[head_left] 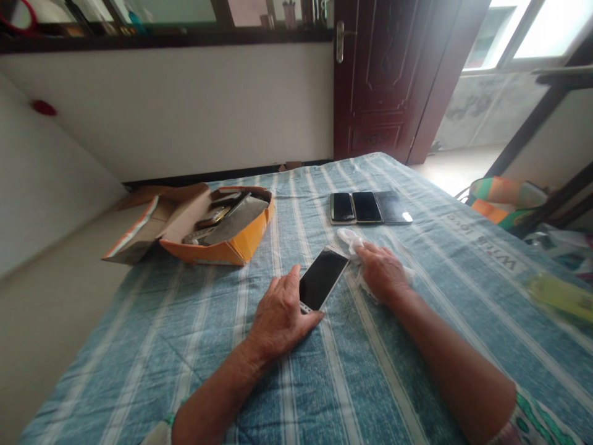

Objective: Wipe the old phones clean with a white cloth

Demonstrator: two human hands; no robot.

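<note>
A white-framed smartphone (pixel 324 278) with a dark screen lies tilted on the striped bedsheet. My left hand (pixel 282 309) grips its lower left end, thumb along the bottom edge and fingers at the left side. Just right of the phone, my right hand (pixel 382 272) is closed on a crumpled white tissue (pixel 351 238), part of which sticks out past the fingertips and part beneath the palm. Beyond the right hand, three dark phones lie side by side: a left one (pixel 342 207), a middle one (pixel 367 207) and a right one (pixel 393 207) with a bright reflection.
An open orange cardboard box (pixel 250 238) holding several old phones stands on the left, its flap (pixel 134 238) folded outward. Blue striped cloth (pixel 194 346) covers the surface. A yellow-green packet (pixel 560 296) lies at the right edge. Behind are a white wall and a dark red door (pixel 384 80).
</note>
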